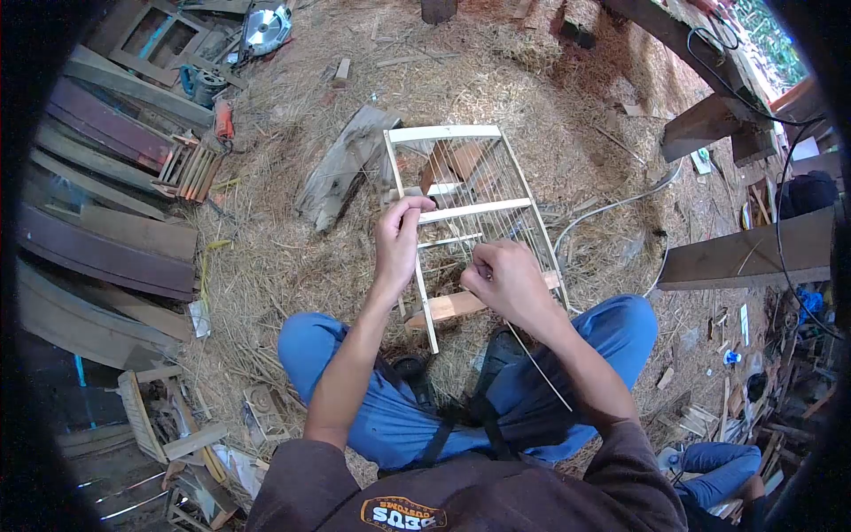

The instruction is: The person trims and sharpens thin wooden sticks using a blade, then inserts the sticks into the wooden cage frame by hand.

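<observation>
A light wooden frame strung with thin parallel rods, like a cage panel, stands tilted in front of my knees. My left hand is closed on its left side, thumb and fingers at the end of the middle crossbar. A small dark spot shows at those fingertips. My right hand is curled, fingers pinched, over the lower part of the rods. From beneath it a thin stick runs down toward my right thigh. The pinch itself is partly hidden. A wooden block lies under the frame's lower end.
Straw and shavings cover the ground. A weathered plank lies left of the frame. Further left are a circular saw, an orange tool and stacked curved boards. Heavy beams and a cable are at right. Another person's leg shows lower right.
</observation>
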`<state>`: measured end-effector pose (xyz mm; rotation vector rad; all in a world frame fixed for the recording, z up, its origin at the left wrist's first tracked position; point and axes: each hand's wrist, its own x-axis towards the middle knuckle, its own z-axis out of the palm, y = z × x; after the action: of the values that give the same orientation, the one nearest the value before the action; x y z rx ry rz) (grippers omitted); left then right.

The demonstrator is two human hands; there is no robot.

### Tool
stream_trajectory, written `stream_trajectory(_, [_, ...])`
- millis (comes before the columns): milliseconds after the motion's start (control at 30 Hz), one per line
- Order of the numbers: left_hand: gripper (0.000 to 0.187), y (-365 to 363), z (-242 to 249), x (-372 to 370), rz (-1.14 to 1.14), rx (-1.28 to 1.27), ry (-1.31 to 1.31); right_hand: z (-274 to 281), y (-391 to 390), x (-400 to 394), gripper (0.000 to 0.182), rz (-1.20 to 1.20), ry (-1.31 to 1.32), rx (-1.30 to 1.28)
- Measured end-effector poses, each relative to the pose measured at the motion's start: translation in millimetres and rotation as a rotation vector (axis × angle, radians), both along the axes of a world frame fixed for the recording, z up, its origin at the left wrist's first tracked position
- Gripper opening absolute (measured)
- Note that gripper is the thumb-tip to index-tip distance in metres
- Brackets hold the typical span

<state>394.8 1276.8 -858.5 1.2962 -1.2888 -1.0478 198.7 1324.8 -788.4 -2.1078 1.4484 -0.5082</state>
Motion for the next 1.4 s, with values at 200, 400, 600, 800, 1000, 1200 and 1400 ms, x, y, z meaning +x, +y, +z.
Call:
stream_trajectory(200, [0.02, 1, -2, -4, 0.065, -0.032, 0.022, -7, 4, 7, 0.018, -0.02, 0.048, -0.12])
stream_trajectory(400, [0.051, 12, 25, -11, 0.068, 0.095, 0.023, -15, 3, 10, 0.013, -0.02, 0.09, -0.242])
stream_trajectory(600, [0.064, 12, 0, -14, 0.07, 0.057, -0.031, -21, -2, 20, 0.009, -0.023, 0.187, -0.289])
stream_trajectory(800, [0.061, 21, 3, -17, 0.033, 0.154, -0.047, -31, -19, 27, 0.009, -0.045, 0.266, -0.295])
stream_trajectory(1000, [0.061, 21, 2, -18, 0.069, 0.136, 0.028, -19, -11, 28, 0.013, -0.056, 0.31, -0.342])
stream_trajectory(1200, [0.061, 14, 0, -15, 0.121, 0.112, 0.047, -11, 8, 20, 0.014, -0.029, 0.255, -0.261])
stream_trajectory(1400, [0.061, 12, -4, -16, 0.129, 0.09, 0.049, -21, 2, 17, 0.013, 0.011, 0.221, -0.283])
